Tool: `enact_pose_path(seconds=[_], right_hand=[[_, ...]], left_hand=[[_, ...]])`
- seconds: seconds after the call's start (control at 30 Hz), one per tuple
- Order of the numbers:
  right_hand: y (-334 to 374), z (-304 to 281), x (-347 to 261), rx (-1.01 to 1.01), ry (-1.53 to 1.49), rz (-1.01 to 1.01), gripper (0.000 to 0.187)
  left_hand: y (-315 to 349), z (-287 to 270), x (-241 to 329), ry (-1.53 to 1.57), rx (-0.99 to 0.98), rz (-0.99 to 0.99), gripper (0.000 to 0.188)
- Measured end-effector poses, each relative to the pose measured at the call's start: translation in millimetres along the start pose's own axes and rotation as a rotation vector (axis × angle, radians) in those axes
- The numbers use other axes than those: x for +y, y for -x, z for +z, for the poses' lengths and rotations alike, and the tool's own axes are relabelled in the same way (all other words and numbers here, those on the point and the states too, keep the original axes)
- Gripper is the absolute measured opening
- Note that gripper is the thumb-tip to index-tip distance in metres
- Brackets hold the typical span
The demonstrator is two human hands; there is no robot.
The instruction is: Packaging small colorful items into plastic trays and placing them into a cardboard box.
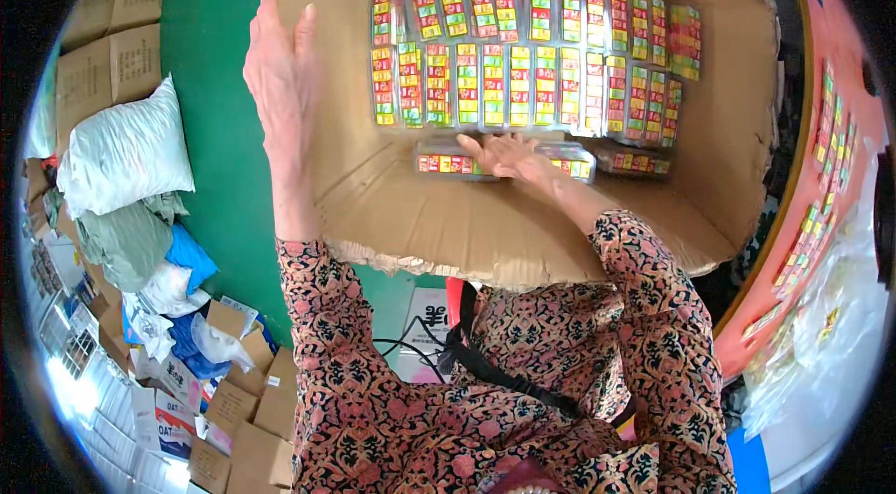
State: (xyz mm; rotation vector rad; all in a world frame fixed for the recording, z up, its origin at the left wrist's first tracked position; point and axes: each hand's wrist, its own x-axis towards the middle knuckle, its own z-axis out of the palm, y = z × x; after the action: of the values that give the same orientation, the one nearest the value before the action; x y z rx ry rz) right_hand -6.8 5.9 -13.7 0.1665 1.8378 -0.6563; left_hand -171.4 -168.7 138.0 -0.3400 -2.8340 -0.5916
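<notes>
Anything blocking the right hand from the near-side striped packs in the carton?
Nothing visible: the right hand already appears to rest on the near-side striped packs. The left hand is well away, at the left edge of the carton.

Head-worn, the fisheye camera looks steeply down from close above the open cardboard box (448,228).

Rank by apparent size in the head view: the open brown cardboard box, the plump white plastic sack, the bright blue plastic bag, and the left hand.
1. Open brown cardboard box
2. Plump white plastic sack
3. Left hand
4. Bright blue plastic bag, partly covered, so its full size is unsure
</notes>
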Motion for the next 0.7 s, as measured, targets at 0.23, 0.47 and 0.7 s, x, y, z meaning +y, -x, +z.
enact_pose_path(seconds=[0.23,0.47,0.7], right_hand=[[-6,15,-10,0.132,-0.003,0.156,0.081],[-4,5,-10,0.071,-0.093,0.157,0.073],[-8,4,-13,0.044,-0.1,0.228,0.063]], left_hand=[[-1,0,-4,-0.041,0.018,0.035,0.045],[-1,0,1,-0.058,-0.005,-0.02,0.047],[-1,-2,5,-0.051,-0.016,-0.02,0.047]])
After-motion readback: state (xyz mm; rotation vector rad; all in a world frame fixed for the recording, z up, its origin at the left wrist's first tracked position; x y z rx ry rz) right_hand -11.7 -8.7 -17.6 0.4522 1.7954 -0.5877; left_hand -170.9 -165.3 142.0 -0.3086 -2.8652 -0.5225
